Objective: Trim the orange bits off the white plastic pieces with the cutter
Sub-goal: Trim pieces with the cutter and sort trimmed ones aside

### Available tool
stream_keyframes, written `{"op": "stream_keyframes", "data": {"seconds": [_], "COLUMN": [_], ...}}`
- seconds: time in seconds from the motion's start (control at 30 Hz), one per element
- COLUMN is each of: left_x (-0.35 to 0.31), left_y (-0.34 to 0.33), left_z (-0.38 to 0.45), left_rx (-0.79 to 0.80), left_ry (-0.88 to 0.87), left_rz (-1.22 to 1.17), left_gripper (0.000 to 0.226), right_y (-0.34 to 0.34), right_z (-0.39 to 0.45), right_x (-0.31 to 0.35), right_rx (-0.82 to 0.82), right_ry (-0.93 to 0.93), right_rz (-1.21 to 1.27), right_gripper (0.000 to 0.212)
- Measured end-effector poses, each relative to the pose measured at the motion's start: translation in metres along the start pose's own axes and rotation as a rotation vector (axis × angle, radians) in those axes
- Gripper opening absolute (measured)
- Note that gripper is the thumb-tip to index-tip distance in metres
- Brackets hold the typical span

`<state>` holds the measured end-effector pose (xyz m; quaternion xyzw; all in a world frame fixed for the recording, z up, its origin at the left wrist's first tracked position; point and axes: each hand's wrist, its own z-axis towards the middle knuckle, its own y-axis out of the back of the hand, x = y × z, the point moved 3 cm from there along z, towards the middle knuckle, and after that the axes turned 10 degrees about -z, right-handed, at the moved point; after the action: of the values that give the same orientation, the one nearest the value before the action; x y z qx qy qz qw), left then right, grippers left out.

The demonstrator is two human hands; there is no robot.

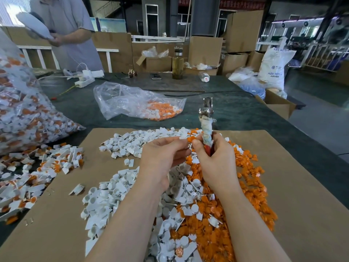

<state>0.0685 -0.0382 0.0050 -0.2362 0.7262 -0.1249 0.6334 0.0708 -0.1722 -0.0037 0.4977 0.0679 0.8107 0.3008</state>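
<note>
At the far left, a big clear bag bulges with untrimmed pieces, and a loose heap of untrimmed pieces spills from it onto the edge of the cardboard sheet. Next comes the pile of trimmed white pieces, spread across the middle of the cardboard.

The left hand is clamped in a pinch on one white piece, held up above the piles, fingertips together at its edge. An orange bit seems to sit at the end of that piece, right between the two hands, though it is small and partly hidden.

The right hand is wrapped tight around the cutter, gripping the cloth-bound handles with the metal head pointing up and away. Its thumb reaches toward the piece, so the blades are not at the joint yet.

To do this step well, the cutter head likely needs tipping down so the blades meet the thin neck where orange joins white. The left fingers should stay back on the white body, clear of the blades. A cut flush to the white avoids leaving a stub.

To the right lies the heap of cut orange bits, a sensible place for the offcut to fall.
</note>
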Motion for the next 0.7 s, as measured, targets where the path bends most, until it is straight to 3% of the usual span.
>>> {"op": "stream_keyframes", "data": {"seconds": [0.3,0.53,0.7], "left_x": [-0.0012,-0.0012,-0.0015], "left_y": [-0.0078,-0.0090,-0.0069], "left_z": [-0.0051,-0.0069,-0.0063], "left_rx": [0.046,0.014,-0.030], "left_ry": [-0.100,-0.254,-0.336], "left_rz": [0.049,0.192,0.291], "left_gripper": [0.008,0.007,0.018], "right_y": [0.0006,-0.0004,-0.0006], "right_z": [-0.0010,-0.0013,-0.0018], "right_x": [-0.0005,-0.0012,0.0011], "right_rx": [-0.127,-0.121,-0.090], "right_ry": [0.012,-0.013,-0.019], "right_rz": [-0.070,-0.104,-0.141], "right_gripper": [0.012,0.012,0.026]}}
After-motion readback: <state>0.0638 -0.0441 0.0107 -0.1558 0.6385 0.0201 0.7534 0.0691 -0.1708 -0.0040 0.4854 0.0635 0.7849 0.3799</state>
